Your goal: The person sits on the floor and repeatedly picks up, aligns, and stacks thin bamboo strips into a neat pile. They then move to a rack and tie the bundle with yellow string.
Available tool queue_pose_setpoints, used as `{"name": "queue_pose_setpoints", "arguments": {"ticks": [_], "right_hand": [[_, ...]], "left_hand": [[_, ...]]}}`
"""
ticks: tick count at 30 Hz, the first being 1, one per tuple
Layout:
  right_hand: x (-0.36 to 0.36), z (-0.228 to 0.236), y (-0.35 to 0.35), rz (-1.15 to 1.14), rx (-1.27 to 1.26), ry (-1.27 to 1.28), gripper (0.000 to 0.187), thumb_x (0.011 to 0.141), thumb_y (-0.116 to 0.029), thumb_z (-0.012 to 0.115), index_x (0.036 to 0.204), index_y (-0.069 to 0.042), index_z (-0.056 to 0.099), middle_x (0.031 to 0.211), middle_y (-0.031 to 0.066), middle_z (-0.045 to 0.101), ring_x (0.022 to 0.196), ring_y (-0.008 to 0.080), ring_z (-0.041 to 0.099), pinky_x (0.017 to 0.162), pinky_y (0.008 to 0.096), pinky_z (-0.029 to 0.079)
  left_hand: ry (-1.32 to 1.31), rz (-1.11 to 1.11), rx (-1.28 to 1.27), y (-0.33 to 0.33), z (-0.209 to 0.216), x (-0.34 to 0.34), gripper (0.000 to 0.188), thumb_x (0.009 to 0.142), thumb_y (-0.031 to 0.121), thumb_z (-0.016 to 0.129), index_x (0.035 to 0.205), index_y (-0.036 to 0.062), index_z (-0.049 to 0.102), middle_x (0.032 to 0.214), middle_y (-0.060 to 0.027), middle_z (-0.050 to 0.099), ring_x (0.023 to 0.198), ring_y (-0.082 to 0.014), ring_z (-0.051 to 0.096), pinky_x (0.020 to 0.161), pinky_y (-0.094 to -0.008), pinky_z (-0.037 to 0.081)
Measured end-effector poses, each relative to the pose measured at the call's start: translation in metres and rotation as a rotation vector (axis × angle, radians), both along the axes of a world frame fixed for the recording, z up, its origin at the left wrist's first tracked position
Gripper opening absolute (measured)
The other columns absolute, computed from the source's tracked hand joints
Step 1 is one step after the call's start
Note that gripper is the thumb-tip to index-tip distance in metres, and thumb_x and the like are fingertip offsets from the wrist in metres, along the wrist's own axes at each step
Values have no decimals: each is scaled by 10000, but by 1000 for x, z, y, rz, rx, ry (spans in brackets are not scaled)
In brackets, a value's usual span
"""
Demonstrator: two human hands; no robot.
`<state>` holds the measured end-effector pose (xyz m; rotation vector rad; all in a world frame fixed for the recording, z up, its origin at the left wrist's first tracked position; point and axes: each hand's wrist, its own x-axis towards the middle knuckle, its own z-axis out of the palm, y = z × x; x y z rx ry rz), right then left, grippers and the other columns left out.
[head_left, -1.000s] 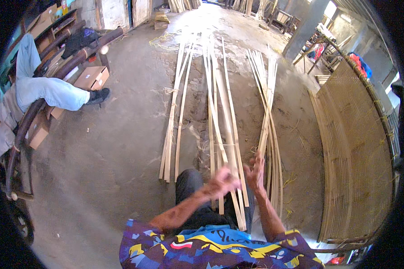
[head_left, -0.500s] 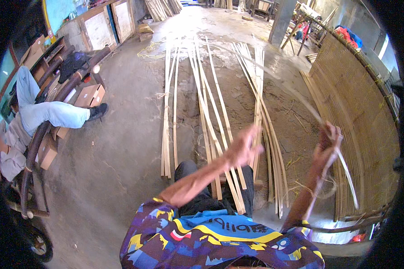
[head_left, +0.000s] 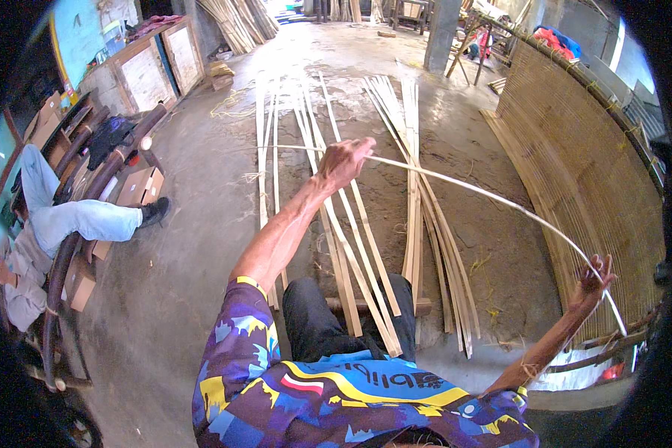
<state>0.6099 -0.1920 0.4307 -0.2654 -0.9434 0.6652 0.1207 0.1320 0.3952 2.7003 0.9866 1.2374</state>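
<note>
A long, thin pale strip (head_left: 493,196), apparently split bamboo, runs in a curve across the space in front of me. My left hand (head_left: 346,160) is closed around it, above the slats on the floor, and a short length sticks out to the left. Far to the right, my right hand (head_left: 593,275) pinches the strip close to its other end, some of its fingers raised. Below the strip, flat wooden slats (head_left: 351,246) lie fanned out, several reaching my knees. More slats (head_left: 444,246) lie crossed to the right.
A large slatted screen (head_left: 582,175) leans along the right side. On the left a person in pale jeans (head_left: 89,220) reclines on a dark pole bench (head_left: 67,261), with cardboard boxes (head_left: 138,187) behind. A grey pillar (head_left: 443,33) stands at the back; bundled poles (head_left: 239,24) lean far left.
My left hand has moved up and left and now grips the strip. My right hand has moved right and lower. The strip is now stretched between both hands.
</note>
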Motion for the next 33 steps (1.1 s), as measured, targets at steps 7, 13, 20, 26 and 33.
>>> {"name": "queue_pose_setpoints", "arguments": {"ticks": [7,13,20,26,33], "right_hand": [[-124,5,49,-529,-356,-560,639,808,-360,483,1272,-12,213,1237,156,363,1149,247,353,949,383,299],[-286,-35,170,-23,-457,-851,787,777,-355,539,1323,-70,50,1297,189,269,1191,281,293,949,397,295],[-361,5,247,-245,-329,-451,355,884,-303,373,1062,0,420,817,124,578,770,225,576,723,370,474],[-283,86,238,-243,-208,-353,312,870,-286,420,1008,-10,463,723,104,545,674,197,564,647,351,477],[-235,189,267,8,50,-4,248,828,-198,492,946,19,479,745,64,476,674,158,469,629,273,414]], "left_hand": [[-38,58,-2,-12,64,35,181,766,89,504,938,43,472,621,-156,548,569,-296,570,489,-375,462],[-508,-342,564,-85,170,170,473,657,91,476,1071,-102,358,824,-226,475,728,-353,472,633,-429,410],[-563,-454,296,-175,197,246,675,580,62,507,1163,-141,235,1158,-325,286,1097,-451,276,939,-516,183],[-681,-255,195,-115,126,83,786,616,199,658,1198,-70,203,1193,-292,241,1132,-378,258,948,-475,186],[-163,342,-313,-139,-91,-61,928,661,468,630,1289,18,117,1263,-226,263,1171,-336,276,923,-581,162]]}}
